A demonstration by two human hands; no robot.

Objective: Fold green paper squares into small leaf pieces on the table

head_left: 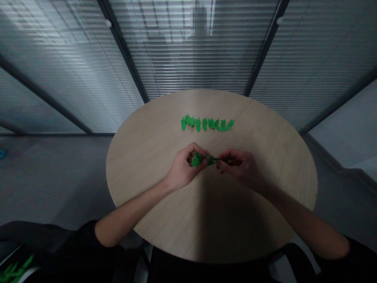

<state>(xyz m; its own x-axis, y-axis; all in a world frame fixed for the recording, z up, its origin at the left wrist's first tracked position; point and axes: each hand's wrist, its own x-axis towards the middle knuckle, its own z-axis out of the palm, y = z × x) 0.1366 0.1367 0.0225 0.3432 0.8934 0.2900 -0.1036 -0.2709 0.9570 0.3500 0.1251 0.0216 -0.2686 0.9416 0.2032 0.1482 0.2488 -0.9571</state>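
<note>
My left hand and my right hand meet above the middle of a round pale wood table. Between them is a green leafy sprig, probably paper or fabric. My left fingers close on its bunched leaves, partly hiding them. My right fingertips pinch its thin end. Farther away on the tabletop, a row of several small green leaf pieces lies in a line, with some overlapping. Neither hand touches that row.
Beyond the table stand glass partitions with slatted blinds and dark frames, and a grey floor surrounds it. More green leaf pieces lie at the lower left near my dark sleeve. A small blue object sits at the left edge.
</note>
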